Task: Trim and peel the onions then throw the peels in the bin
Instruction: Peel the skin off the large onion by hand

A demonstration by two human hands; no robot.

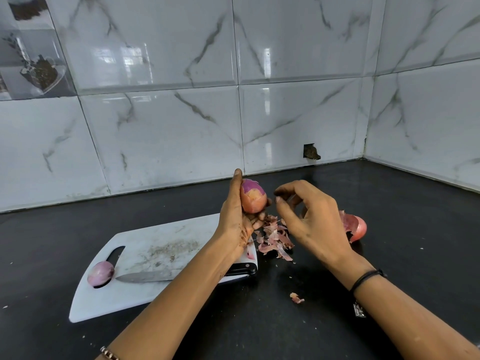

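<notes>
Onion (254,196) in L hand (237,222) grip; R hand (311,219) grip loose, empty; peels (275,237) below.

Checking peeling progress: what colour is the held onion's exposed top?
The onion shows purple on top, orange-pink below; head view.

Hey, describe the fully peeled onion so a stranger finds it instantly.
Find the white cutting board on the black counter. At its left end, over the handle slot beside the tip of the knife, sits the peeled onion. It alone is bare pale purple; the held onion and the far-right onion keep orange skin.
</notes>
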